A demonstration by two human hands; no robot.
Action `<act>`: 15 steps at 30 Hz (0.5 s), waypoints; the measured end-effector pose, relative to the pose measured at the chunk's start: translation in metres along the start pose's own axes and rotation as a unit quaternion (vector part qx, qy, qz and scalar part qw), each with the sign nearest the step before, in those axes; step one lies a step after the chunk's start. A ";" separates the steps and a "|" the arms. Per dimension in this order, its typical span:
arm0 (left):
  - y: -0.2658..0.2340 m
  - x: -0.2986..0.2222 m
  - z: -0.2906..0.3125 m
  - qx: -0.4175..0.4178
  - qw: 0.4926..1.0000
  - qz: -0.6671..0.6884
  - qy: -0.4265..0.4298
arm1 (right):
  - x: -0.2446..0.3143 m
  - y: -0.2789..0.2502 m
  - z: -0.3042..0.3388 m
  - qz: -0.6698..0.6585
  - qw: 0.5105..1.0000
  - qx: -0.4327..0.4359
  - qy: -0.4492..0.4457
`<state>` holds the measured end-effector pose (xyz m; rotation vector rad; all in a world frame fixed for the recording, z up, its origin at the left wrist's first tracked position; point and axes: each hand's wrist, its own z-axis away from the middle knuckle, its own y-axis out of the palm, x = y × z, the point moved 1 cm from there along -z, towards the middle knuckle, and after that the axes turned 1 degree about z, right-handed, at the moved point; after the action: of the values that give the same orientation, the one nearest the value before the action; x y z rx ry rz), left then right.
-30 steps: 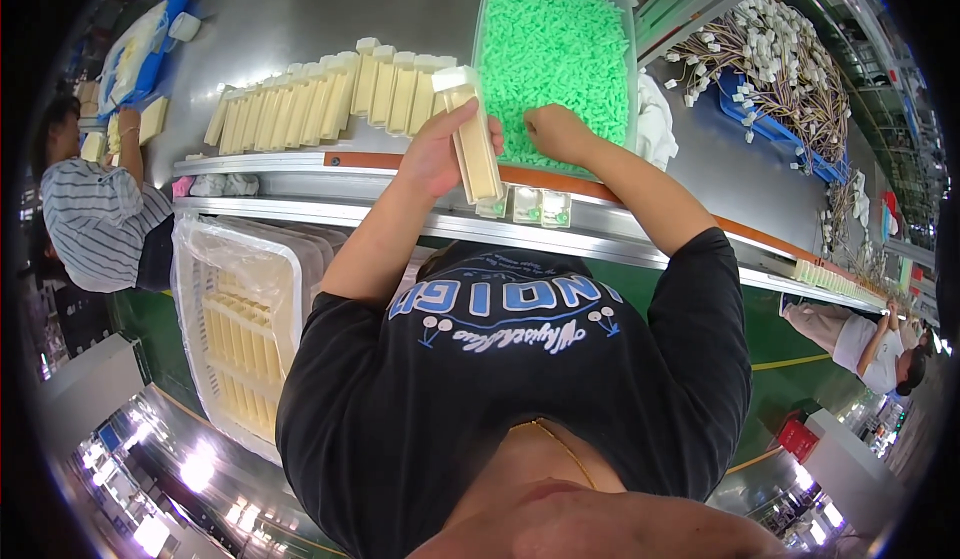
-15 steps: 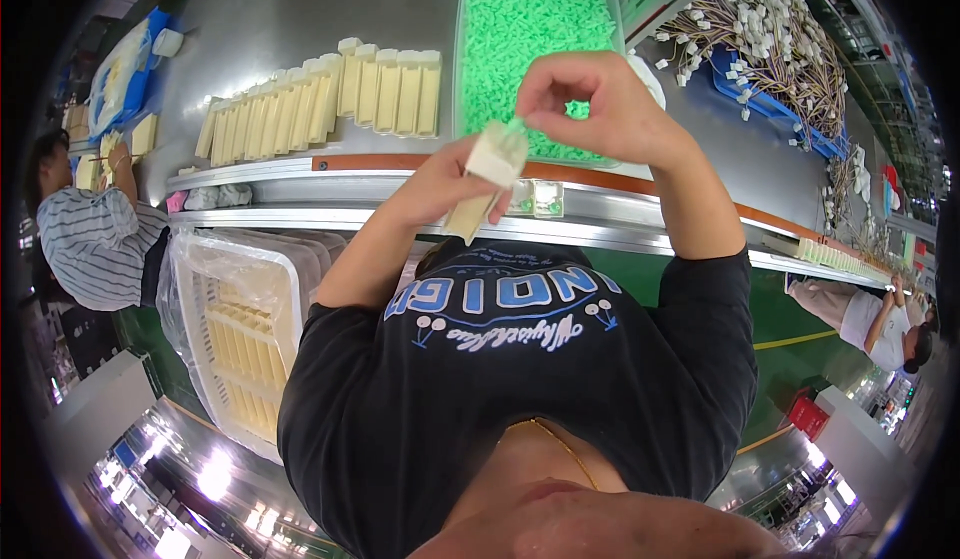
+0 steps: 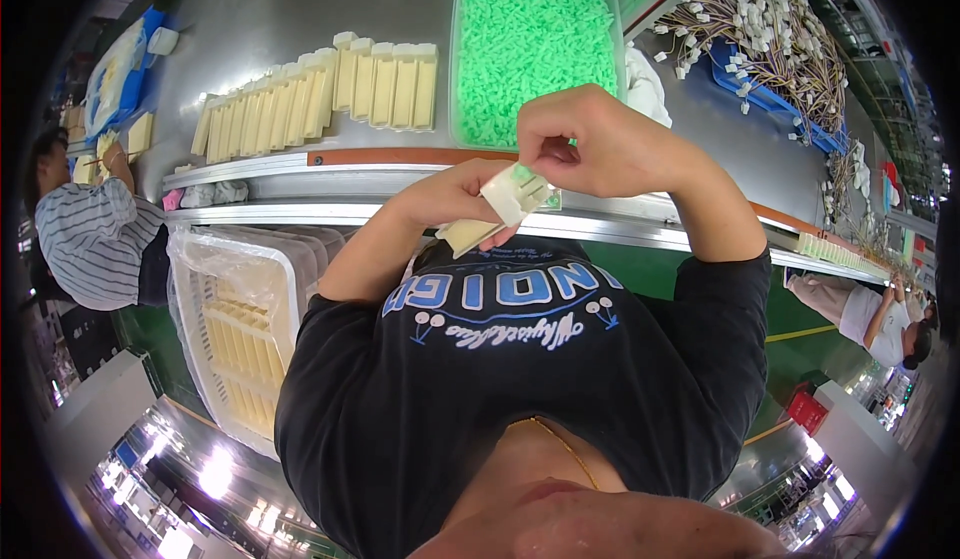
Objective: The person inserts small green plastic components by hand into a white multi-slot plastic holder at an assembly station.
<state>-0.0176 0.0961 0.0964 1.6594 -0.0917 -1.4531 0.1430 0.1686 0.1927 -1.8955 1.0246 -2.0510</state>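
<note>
My left hand [image 3: 445, 195] grips a long cream plastic housing [image 3: 508, 199] with a whitish slotted end, held tilted above the table's front rail. My right hand [image 3: 600, 144] has its thumb and finger pinched at that end. A small green plastic piece [image 3: 522, 173] shows there, at the fingertips and against the housing; how deep it sits in the housing I cannot tell. Just beyond my hands stands a clear plastic bin [image 3: 456, 69] heaped with similar green pieces [image 3: 535, 34].
Similar cream housings [image 3: 270, 109] stand in a row on the metal table at left. White-plugged wire harnesses [image 3: 775, 34] pile around a blue tray [image 3: 765, 104] at right. A plastic-lined white crate [image 3: 290, 304] of housings is beside me. Other people sit at far left and right.
My right hand has moved down and toward me, bringing the green piece against the housing's end. The housing, in my left hand, has shifted slightly right and tilted flatter.
</note>
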 end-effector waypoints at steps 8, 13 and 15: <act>-0.001 0.006 -0.002 0.017 0.999 0.010 0.041 | -0.001 0.006 0.001 0.075 0.994 0.002 -0.076; 0.003 0.002 0.000 0.043 0.994 0.029 0.099 | 0.002 0.006 0.001 -0.008 0.992 -0.094 -0.081; 0.005 -0.003 0.000 -0.022 0.992 0.001 0.128 | -0.001 0.013 0.004 0.008 0.985 -0.142 -0.099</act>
<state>-0.0163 0.0946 0.1019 1.7937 0.0804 -1.2200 0.1430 0.1574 0.1840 -2.1625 1.3319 -1.7386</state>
